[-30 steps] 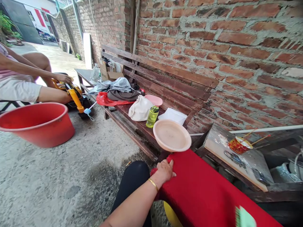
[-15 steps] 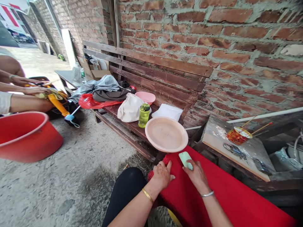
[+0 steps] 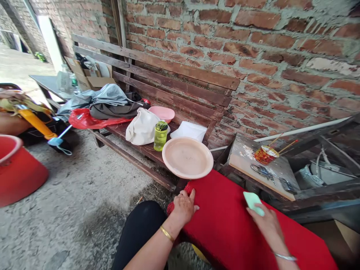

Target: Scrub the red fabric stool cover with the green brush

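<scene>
A red cloth point(image 3: 225, 210) lies spread over a long board-like surface in front of me. At its left edge, beside a bunched, rough-textured red strip point(image 3: 170, 207), my left hand point(image 3: 184, 207) presses down with thumb and forefinger stretched apart. My right hand point(image 3: 267, 221) pinches a pale green bar of soap point(image 3: 253, 202) near the cloth's far right edge; whether the bar touches the cloth is hard to tell. Just beyond the cloth, a shallow beige basin point(image 3: 188, 157) sits on the end of the bench.
The wooden bench point(image 3: 135, 140) holds a green bottle point(image 3: 160, 137), a white cloth bag point(image 3: 142, 127), a pink bowl point(image 3: 161, 113) and folded clothes point(image 3: 109, 103). Right, a board point(image 3: 239, 150) carries a red-yellow cup point(image 3: 266, 154). A red tub point(image 3: 25, 176) stands left, near another person's leg point(image 3: 14, 123).
My right hand has slid the soap rightward, away from my left hand, which stays at the cloth's left edge. The whole view has shifted a little to the right.
</scene>
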### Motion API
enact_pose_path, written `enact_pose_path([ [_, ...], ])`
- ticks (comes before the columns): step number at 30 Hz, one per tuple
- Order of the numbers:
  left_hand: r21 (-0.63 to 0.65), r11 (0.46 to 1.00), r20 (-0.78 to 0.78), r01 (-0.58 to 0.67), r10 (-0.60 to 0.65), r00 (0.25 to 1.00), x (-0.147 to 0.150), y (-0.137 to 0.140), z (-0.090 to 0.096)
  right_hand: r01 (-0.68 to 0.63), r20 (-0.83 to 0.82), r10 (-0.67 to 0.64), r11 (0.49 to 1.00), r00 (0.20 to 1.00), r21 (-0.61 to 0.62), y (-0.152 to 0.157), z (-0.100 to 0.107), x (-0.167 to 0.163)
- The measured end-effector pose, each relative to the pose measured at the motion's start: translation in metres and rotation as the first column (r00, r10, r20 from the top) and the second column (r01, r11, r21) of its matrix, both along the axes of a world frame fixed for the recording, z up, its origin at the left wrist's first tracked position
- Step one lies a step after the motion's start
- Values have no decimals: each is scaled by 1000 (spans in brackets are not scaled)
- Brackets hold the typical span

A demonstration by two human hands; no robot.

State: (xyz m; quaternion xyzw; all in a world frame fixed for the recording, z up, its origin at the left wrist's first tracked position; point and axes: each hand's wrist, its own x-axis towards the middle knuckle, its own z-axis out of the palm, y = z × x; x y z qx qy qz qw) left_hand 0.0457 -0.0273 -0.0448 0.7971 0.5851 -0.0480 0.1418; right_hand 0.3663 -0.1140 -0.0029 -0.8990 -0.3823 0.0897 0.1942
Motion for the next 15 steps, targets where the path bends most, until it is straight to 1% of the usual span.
enact_pose_path([
  [2,-16,1000,-4,22,-22,1000,-3,1,4,-164,-11,164,986,986,42,40,-6,-49],
  [4,-17,999,-4,36,-36,999,-5,2,5,-299,-17,301,951,954,74,73,-15,-90],
  [6,-3,999,-4,47,-47,999,-8,3,6,-397,-15,400,912,916,101,94,-24,-114],
  [7,3,999,-4,54,-54,999,-9,3,5,-428,-12,432,897,902,110,99,-27,-119],
  [8,0,998,-8,61,-61,998,-9,4,5,-445,-10,449,888,894,115,101,-30,-118],
  [10,-21,997,-24,68,-69,997,-9,5,3,-437,-9,441,892,897,115,95,-32,-102],
  [12,-37,997,-42,70,-71,997,-9,6,2,-381,-14,385,919,923,103,80,-32,-69],
  [15,-26,997,-57,78,-79,995,-9,6,0,-230,-16,232,969,973,86,40,-26,-6],
])
